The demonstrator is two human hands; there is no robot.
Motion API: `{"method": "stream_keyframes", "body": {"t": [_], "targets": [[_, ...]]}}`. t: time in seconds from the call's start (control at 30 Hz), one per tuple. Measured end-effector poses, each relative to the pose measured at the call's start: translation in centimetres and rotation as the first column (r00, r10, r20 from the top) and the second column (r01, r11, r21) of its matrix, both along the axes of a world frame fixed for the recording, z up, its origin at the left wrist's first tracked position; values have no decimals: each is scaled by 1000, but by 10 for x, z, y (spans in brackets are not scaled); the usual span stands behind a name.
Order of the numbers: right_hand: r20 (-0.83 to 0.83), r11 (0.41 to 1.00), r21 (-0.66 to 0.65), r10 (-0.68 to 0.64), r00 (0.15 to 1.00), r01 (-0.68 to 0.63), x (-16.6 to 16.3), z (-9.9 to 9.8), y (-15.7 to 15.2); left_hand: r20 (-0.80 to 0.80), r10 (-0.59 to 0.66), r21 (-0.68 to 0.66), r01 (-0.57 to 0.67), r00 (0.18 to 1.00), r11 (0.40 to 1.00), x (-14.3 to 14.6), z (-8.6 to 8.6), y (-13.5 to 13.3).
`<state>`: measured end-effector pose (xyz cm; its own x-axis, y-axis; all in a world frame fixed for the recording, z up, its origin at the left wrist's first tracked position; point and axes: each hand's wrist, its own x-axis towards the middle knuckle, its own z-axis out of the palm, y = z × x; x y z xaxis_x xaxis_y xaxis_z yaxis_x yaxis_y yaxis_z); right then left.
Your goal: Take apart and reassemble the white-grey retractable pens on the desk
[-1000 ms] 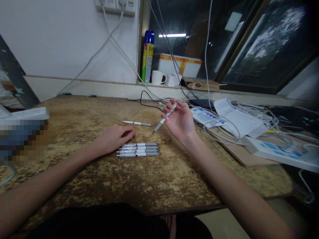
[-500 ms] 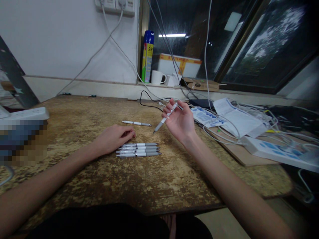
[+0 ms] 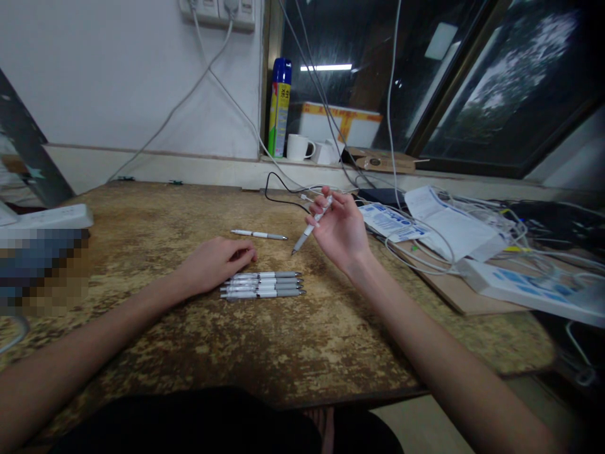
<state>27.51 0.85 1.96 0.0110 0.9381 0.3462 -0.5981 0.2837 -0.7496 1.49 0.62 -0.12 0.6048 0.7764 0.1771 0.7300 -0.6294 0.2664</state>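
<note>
My right hand (image 3: 341, 232) is raised a little over the worn wooden table (image 3: 283, 340), its fingers pinched on a white and grey pen (image 3: 308, 231) that points down and to the left. My left hand (image 3: 215, 261) lies loosely curled on the table, its fingertips at the left ends of a tidy row of several matching pens (image 3: 263, 284). One more pen (image 3: 258, 234) lies alone farther back, between the two hands.
Papers (image 3: 439, 227) and tangled white cables (image 3: 477, 233) cover the table's right side. A spray can (image 3: 280, 107), white mugs (image 3: 299, 147) and a box stand on the window sill. A white power strip (image 3: 47, 217) sits at the left edge.
The pen in my right hand has slid down through the fingers, so less of it shows above them. My left hand and the pens on the table have not moved.
</note>
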Motion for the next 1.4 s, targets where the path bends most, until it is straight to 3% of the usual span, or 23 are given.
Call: {"method": "stream_keyframes", "body": {"t": [0.33,0.57,0.63,0.77,0.9,1.0,1.1,1.27,1.4], "targets": [[22,999,35,10,1000,-11,-5,1,-1,44,-14,-37,15,999,999,-1,0,-1],[232,998,55,-17,973,4,-11,-6,0,423,0,-208,97,906,973,-1,2,-2],[402,996,78,17,915,-53,-13,-10,-3,515,-13,-242,160,857,957,2,5,-5],[691,954,22,202,694,-300,-19,-20,-11,590,-90,-276,306,802,911,8,10,-13],[773,921,-15,258,580,-390,-22,-27,-12,525,-113,-241,275,844,931,5,10,-9],[813,960,-24,182,553,-280,-15,-33,-4,462,-81,-202,193,883,960,-9,10,6],[874,989,46,28,485,-139,-4,-40,5,350,-65,-198,142,934,970,-26,13,22],[947,964,77,9,320,-255,8,-45,10,134,-114,-323,152,984,934,-41,22,29],[961,927,25,81,266,-374,10,-41,8,85,-209,-367,226,974,902,-40,24,26]]}}
